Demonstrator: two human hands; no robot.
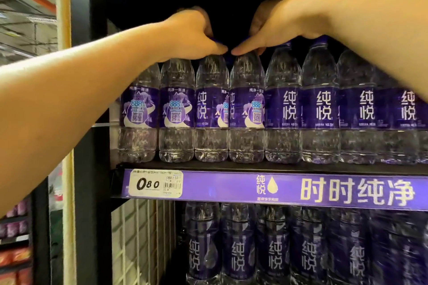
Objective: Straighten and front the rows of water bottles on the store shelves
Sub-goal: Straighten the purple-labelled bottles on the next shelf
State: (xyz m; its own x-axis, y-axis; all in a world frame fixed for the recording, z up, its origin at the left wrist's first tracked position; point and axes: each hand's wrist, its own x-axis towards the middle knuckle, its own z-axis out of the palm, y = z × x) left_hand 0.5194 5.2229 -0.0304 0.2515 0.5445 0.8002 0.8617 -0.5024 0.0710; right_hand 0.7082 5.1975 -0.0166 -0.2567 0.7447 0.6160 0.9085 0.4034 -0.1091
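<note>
Both hands [192,34] [278,23] atop bottle caps [320,40]

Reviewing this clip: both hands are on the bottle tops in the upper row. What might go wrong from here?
1. The left hand and right hand grip the bottles only at the caps, so a hard twist or pull may tip one off the shelf edge.
2. The row is packed tight; turning one bottle may drag its neighbours, and four labels already face sideways.
3. The forearms hide part of the row, so misaligned labels there may be missed.
</note>
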